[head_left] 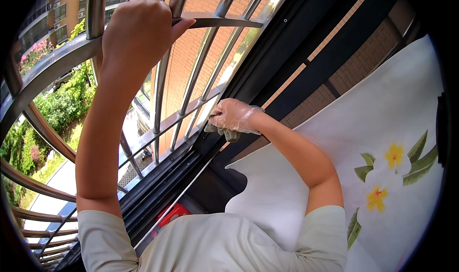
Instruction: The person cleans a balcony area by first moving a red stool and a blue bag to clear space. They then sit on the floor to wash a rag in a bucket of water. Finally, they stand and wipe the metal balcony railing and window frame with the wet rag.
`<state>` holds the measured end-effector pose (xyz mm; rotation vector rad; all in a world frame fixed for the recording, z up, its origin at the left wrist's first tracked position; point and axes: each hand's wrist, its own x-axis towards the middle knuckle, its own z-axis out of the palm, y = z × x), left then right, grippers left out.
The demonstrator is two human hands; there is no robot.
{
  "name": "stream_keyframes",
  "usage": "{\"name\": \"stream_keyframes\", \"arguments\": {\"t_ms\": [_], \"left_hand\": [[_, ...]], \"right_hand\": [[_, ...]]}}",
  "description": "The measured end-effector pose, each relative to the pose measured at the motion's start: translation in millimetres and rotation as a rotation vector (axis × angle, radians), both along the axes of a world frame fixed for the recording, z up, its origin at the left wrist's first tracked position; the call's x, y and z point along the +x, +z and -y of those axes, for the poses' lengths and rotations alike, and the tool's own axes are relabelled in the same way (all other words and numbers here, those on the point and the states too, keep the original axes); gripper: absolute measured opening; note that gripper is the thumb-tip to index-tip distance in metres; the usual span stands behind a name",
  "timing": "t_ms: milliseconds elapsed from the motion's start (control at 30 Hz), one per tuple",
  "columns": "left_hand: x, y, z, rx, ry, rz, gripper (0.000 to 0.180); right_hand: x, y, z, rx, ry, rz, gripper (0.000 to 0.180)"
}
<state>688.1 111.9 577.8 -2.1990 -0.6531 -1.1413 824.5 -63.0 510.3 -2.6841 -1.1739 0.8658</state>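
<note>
My left hand (138,30) is bare and wrapped around a vertical steel bar of the window guard (62,56) near the top of the view. My right hand (233,115), in a thin clear plastic glove, presses a grey-green cloth (228,133) against the dark window frame (267,66) at the foot of the bars. Both arms reach forward from my pale green short-sleeved shirt (210,245).
A white curtain with yellow flowers and green leaves (387,143) hangs on the right against a brick wall (354,71). A red object (172,213) lies low by the frame. Beyond the bars are bushes (62,104), a path and brick buildings far below.
</note>
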Motion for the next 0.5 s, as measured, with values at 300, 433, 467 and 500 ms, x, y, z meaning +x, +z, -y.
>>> {"name": "stream_keyframes", "arguments": {"t_ms": [300,433,467,500], "left_hand": [[-4,1,6,0.068,-0.065,0.077,0.053],[-6,0,6,-0.066,0.009,0.0,0.052],[-8,-1,7,-0.072,0.005,0.002,0.051],[-8,-2,7,-0.08,-0.004,0.007,0.05]], "right_hand": [[39,22,22,0.996,-0.266,-1.016,0.03],[17,40,24,1.128,-0.215,-0.653,0.031],[18,40,26,1.124,-0.18,-0.615,0.03],[21,38,30,1.121,-0.148,-0.572,0.029]]}}
